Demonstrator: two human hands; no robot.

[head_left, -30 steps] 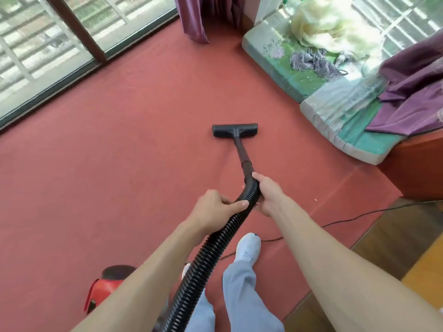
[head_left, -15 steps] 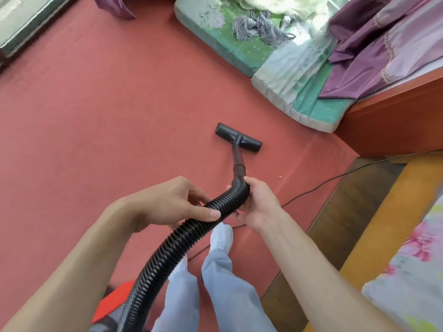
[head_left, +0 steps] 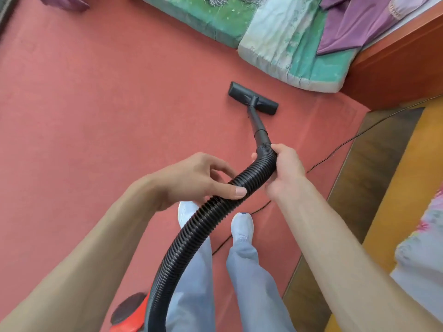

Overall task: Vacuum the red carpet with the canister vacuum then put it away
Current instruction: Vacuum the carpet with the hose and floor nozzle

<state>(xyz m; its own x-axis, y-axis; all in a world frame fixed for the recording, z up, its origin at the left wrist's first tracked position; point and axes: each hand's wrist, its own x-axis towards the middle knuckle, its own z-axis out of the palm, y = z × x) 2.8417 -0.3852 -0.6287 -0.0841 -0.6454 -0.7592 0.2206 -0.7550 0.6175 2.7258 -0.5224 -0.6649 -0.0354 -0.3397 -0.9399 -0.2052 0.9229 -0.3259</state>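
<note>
Both hands grip the ribbed black plastic hose (head_left: 211,212): right hand (head_left: 285,171) wrapped near the wand, left hand (head_left: 194,180) lower. Flat black floor nozzle (head_left: 253,98) rests on red carpet (head_left: 96,116).

Bright, even daylight, strongest along the top edge, where the pale cushion (head_left: 282,44) is washed out. Shadows are soft and faint; a thin one lies beside the nozzle (head_left: 253,98) on the carpet (head_left: 96,116). Hose (head_left: 191,236) ribs are sharp at centre. Top left corner is smeared. Wide-angle stretch enlarges the forearms (head_left: 72,271) at the lower corners.
</note>
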